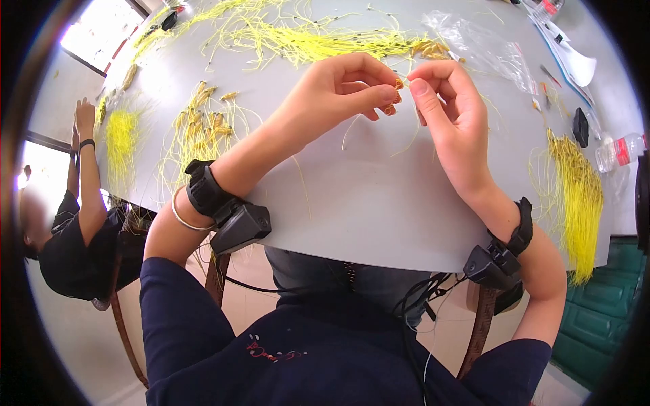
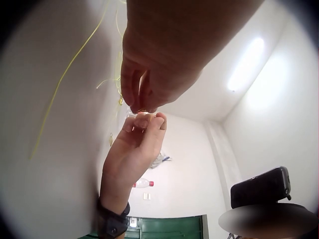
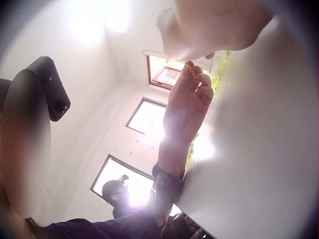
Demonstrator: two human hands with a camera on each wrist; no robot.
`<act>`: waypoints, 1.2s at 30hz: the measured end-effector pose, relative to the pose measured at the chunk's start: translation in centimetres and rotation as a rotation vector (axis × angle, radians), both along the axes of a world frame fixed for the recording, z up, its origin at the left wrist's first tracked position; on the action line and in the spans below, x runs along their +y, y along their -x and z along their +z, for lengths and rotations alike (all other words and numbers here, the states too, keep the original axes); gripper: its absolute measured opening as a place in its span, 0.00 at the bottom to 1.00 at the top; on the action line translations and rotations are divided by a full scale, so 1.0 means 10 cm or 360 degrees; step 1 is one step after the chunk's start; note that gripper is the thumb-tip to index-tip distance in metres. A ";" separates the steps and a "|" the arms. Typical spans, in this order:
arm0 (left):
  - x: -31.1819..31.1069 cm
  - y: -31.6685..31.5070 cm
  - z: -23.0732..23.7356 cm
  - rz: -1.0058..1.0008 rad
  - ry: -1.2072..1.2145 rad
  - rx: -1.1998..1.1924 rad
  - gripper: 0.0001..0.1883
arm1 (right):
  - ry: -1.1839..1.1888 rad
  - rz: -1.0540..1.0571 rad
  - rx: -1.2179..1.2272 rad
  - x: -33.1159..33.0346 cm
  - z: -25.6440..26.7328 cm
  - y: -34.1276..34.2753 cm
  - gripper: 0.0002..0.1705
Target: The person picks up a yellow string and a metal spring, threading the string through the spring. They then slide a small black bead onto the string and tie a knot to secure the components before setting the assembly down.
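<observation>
My left hand (image 1: 345, 88) pinches a small orange-gold coiled piece (image 1: 391, 101) between thumb and fingers above the table. In the right wrist view the coiled piece (image 3: 193, 72) shows at the left hand's fingertips (image 3: 185, 74). Close beside it, my right hand (image 1: 457, 122) has thumb and index finger pressed together on a thin yellow strand (image 1: 414, 132), which hangs below. In the left wrist view the right hand (image 2: 134, 149) meets the left hand (image 2: 154, 74) at the fingertips; what lies between them is mostly hidden.
Yellow strands (image 1: 318, 42) lie across the table's far side, with a clear plastic bag (image 1: 481, 51) nearby. Gold pieces with strands (image 1: 203, 125) are at left; a long yellow bundle (image 1: 575, 196) and a bottle (image 1: 621, 152) are at right. Another person (image 1: 78, 237) sits at left.
</observation>
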State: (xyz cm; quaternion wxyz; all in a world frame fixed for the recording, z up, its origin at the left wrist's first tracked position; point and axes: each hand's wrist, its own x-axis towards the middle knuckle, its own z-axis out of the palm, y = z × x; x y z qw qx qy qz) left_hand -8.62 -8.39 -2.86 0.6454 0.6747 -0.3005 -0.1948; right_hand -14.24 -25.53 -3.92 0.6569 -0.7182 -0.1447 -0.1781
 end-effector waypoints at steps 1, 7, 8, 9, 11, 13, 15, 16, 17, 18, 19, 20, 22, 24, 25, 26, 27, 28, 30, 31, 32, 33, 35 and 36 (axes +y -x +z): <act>0.00 0.00 0.00 -0.0013 0.0010 -0.0013 0.11 | 0.0029 -0.0009 0.0039 0.00 -0.01 0.00 0.05; -0.01 -0.01 0.00 0.0001 -0.0005 0.0003 0.11 | 0.0034 -0.0029 0.0042 0.01 0.02 0.02 0.04; -0.01 -0.01 0.00 0.0013 -0.0009 0.0010 0.12 | 0.0059 -0.0034 0.0006 0.01 0.03 0.03 0.04; -0.01 -0.01 0.00 0.0014 -0.0010 0.0011 0.12 | 0.0058 -0.0033 0.0006 0.02 0.03 0.03 0.04; -0.01 -0.01 -0.01 0.0000 0.0009 -0.0009 0.12 | 0.0115 -0.0027 0.0020 0.03 0.04 0.04 0.04; -0.01 0.00 0.00 -0.0002 -0.0006 -0.0014 0.12 | 0.0128 -0.0075 0.0027 0.02 0.02 0.02 0.03; -0.01 0.00 0.00 -0.0003 -0.0018 -0.0023 0.12 | 0.0145 -0.0121 0.0030 0.01 0.01 0.01 0.03; -0.01 0.00 -0.01 0.0012 -0.0017 -0.0032 0.12 | 0.0137 -0.0131 0.0021 0.01 0.01 0.01 0.03; 0.00 -0.01 -0.01 0.0027 -0.0017 -0.0043 0.12 | 0.0128 -0.0140 0.0011 0.02 0.01 0.01 0.03; 0.00 0.00 -0.01 0.0028 -0.0017 -0.0043 0.12 | 0.0128 -0.0139 0.0011 0.02 0.01 0.01 0.03; 0.00 0.00 -0.01 0.0025 -0.0018 -0.0048 0.12 | 0.0133 -0.0130 0.0010 0.02 0.01 0.01 0.03; 0.00 0.00 0.00 0.0022 -0.0018 -0.0052 0.13 | 0.0138 -0.0122 0.0008 0.02 0.01 0.01 0.03; 0.00 0.00 0.00 0.0013 -0.0019 -0.0058 0.13 | 0.0144 -0.0118 0.0006 0.01 0.00 0.01 0.03; 0.00 0.00 0.00 0.0006 -0.0021 -0.0061 0.13 | 0.0151 -0.0113 0.0006 0.01 0.00 0.01 0.03; -0.01 0.01 0.00 0.0002 -0.0018 -0.0059 0.13 | 0.0147 -0.0081 0.0020 0.02 0.01 0.01 0.04; -0.01 0.01 0.00 0.0000 -0.0015 -0.0056 0.13 | 0.0142 -0.0047 0.0033 0.02 0.01 0.01 0.04; -0.01 0.01 -0.01 0.0003 -0.0014 -0.0055 0.13 | 0.0143 -0.0043 0.0034 0.02 0.01 0.01 0.04; -0.01 0.01 -0.02 -0.0019 -0.0018 -0.0052 0.12 | 0.0093 0.0009 0.0040 0.02 0.00 0.01 0.04; 0.00 0.00 -0.03 -0.0042 -0.0022 -0.0050 0.11 | 0.0042 0.0059 0.0046 0.02 -0.01 0.01 0.05; 0.00 0.00 -0.03 -0.0053 -0.0043 -0.0049 0.10 | 0.0044 0.0080 0.0058 0.02 -0.01 0.01 0.06; 0.00 -0.01 -0.04 -0.0066 -0.0064 -0.0048 0.09 | 0.0046 0.0098 0.0071 0.02 -0.02 0.00 0.07; 0.00 -0.01 -0.03 -0.0072 -0.0064 -0.0047 0.09 | 0.0046 0.0093 0.0072 0.02 -0.02 0.00 0.07; 0.00 0.01 -0.01 -0.0051 -0.0109 -0.0037 0.07 | 0.0053 0.0053 0.0135 0.03 -0.03 0.01 0.07; 0.01 0.00 -0.02 -0.0054 -0.0111 -0.0035 0.07 | 0.0050 0.0050 0.0137 0.02 -0.04 0.00 0.07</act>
